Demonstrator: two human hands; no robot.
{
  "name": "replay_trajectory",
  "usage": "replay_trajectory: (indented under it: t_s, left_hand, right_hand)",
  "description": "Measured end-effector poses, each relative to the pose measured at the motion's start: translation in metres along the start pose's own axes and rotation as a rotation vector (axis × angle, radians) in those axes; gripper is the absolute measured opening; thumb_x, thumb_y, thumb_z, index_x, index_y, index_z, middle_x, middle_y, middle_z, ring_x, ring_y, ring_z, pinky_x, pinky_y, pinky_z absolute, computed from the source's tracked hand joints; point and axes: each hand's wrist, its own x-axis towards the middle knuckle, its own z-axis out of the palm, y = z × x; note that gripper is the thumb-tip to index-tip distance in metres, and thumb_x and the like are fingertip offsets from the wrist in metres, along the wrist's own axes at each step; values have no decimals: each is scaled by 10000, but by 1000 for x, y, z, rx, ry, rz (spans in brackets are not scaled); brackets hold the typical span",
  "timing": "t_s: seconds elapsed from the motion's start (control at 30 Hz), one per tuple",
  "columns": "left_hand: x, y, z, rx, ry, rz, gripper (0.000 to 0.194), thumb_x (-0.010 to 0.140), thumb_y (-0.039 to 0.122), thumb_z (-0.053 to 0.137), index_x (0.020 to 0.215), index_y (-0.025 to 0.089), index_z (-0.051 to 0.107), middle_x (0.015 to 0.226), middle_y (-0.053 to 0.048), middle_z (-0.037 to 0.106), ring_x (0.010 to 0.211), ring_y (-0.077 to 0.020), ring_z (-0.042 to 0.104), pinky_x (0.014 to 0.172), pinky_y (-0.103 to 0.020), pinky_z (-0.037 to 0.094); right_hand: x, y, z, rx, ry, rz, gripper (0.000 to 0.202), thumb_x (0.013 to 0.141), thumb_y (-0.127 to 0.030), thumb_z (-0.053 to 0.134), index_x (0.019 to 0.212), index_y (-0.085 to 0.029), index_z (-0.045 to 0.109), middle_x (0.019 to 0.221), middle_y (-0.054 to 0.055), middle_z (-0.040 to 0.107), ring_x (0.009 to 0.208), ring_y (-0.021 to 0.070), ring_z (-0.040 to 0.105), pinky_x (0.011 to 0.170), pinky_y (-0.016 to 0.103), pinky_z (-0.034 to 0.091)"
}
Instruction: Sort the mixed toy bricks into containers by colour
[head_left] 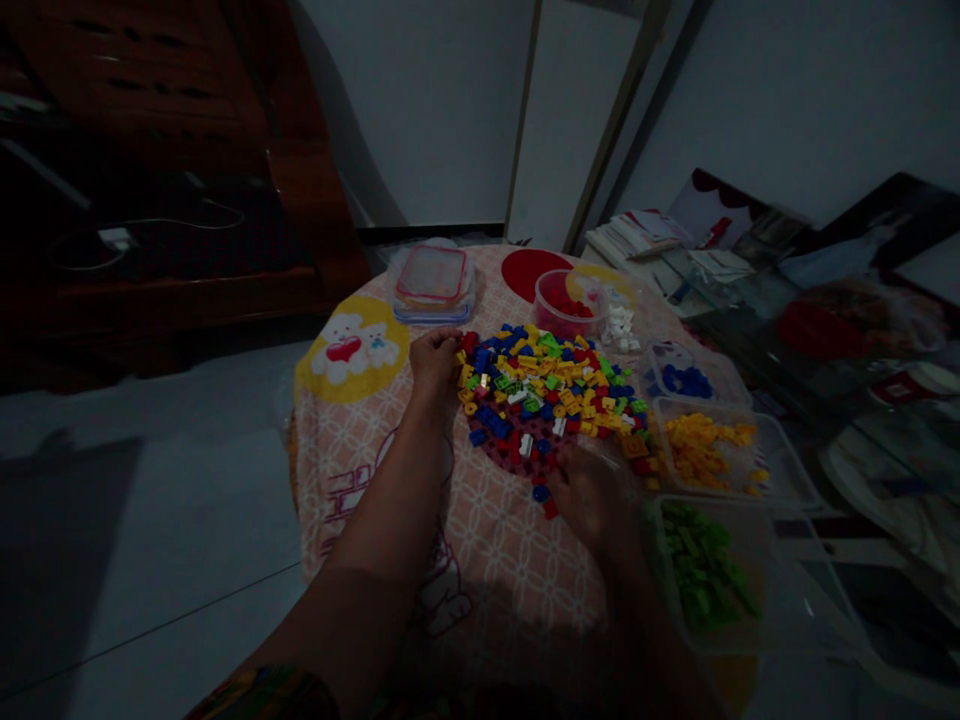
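A heap of mixed toy building bricks (540, 375) in blue, yellow, red, green and white lies on a dark reddish mat (510, 455) with a holed pattern. At the heap's left edge, my left hand (435, 362) has its fingers curled in, close to a red brick (470, 341). What they hold, if anything, is hidden. My right hand (589, 490) is at the near side of the heap, fingers bent together and pointing left. A blue brick (541, 493) and a red brick (551, 510) lie by its fingertips. Its grip is too dark to make out.
Clear tubs hold sorted bricks: red (566, 310), blue (686, 382), yellow (705, 450) and green (701, 565). White bricks (621, 325) lie beside the red tub. Stacked lidded boxes (433, 285) stand at the back left of the cloth-covered round table (517, 580).
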Motion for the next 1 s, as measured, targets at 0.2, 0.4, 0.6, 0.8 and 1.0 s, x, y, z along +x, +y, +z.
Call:
replay_trajectory:
  t_s: [0.2, 0.4, 0.6, 0.8, 1.0]
  left_hand:
    - [1, -1, -2, -48, -25, -8, 203, 628, 244, 673, 806, 169, 737, 791, -58, 735, 690, -187, 676, 639, -285, 532]
    - [1, -2, -3, -58, -31, -60, 262, 602, 273, 663, 829, 174, 746, 776, -48, 730, 655, -185, 672, 626, -294, 530]
    - [1, 0, -4, -45, -27, -55, 267, 598, 299, 672, 827, 176, 735, 758, -38, 716, 651, -184, 661, 638, -307, 532]
    - [0, 1, -2, -51, -25, -59, 248, 604, 291, 685, 818, 175, 730, 779, -49, 726, 659, -178, 660, 629, -289, 523]
    - [4, -2, -4, -3, -26, -31, 240, 622, 291, 679, 824, 176, 742, 819, -58, 735, 727, -190, 677, 664, -286, 522]
  right_hand:
    - [42, -25, -9, 609, 70, 167, 96, 791, -325, 590, 799, -236, 623, 645, -5, 664, 584, 183, 671, 536, 261, 482]
    - [120, -35, -11, 1078, 257, 283, 176, 714, -340, 676, 806, -227, 577, 561, -60, 593, 467, 184, 665, 428, 264, 547]
    - [185, -34, -41, 1062, 582, 187, 407, 749, -252, 625, 1139, -168, 708, 942, 39, 767, 857, 211, 779, 741, 336, 674]
    - [135, -24, -17, 837, 506, 110, 349, 809, -343, 633, 1064, -152, 778, 962, 100, 807, 894, 252, 772, 840, 396, 642]
    - [64, -20, -5, 596, 248, 113, 256, 856, -356, 601, 880, -190, 794, 759, 43, 766, 697, 214, 710, 658, 297, 540]
